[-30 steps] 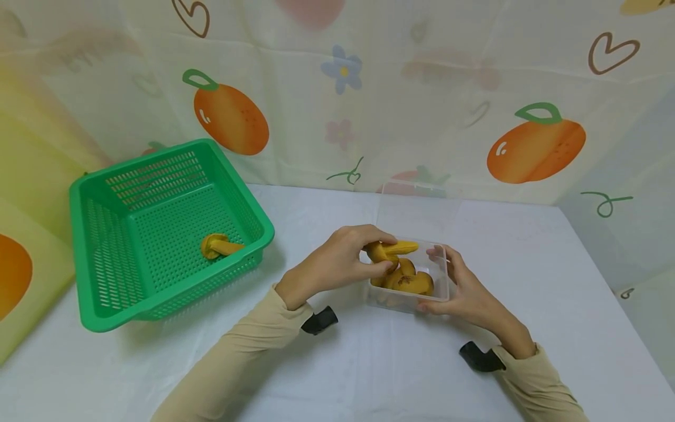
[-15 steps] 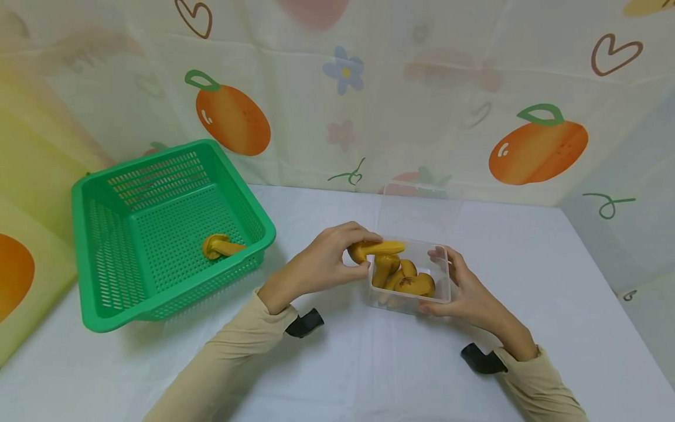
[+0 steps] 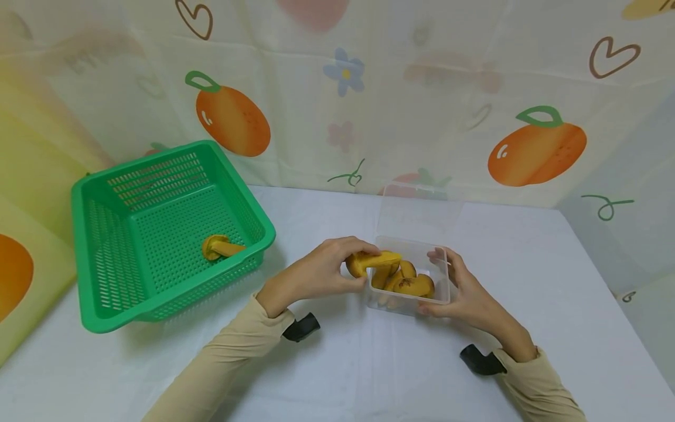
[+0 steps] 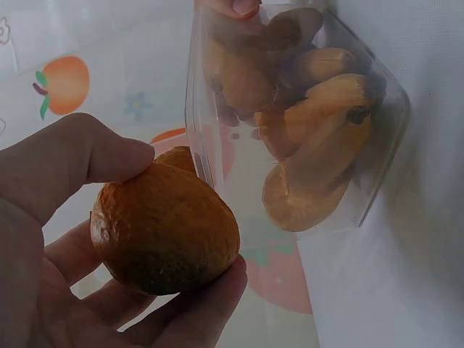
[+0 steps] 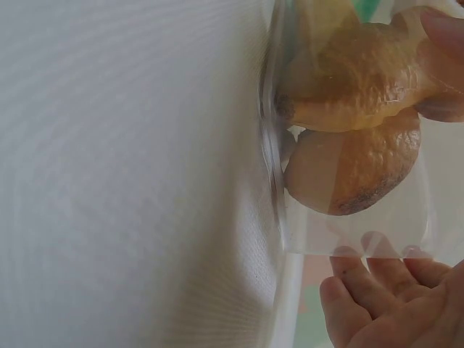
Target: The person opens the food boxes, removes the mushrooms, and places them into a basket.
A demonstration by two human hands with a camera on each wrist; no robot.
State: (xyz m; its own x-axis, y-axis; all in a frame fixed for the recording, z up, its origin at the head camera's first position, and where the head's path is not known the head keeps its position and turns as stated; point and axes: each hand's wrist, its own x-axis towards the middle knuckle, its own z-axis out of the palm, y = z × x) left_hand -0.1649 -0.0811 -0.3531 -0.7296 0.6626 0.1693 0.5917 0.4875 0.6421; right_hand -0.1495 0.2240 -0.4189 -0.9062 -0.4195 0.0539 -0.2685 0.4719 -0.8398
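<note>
While a clear box [image 3: 410, 275] is gripped at its right wall by the right hand [image 3: 464, 290], a wrinkled orange-brown mushroom [image 3: 369, 262] is pinched over its left rim by the left hand [image 3: 321, 272]. Bare table [image 3: 369, 363] lies toward the green basket [image 3: 158, 234].

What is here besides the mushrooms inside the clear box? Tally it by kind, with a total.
Green basket: 1
Clear plastic box: 1
Mushrooms outside it: 2, basket mushroom and held mushroom in the left hand
Total: 4
</note>
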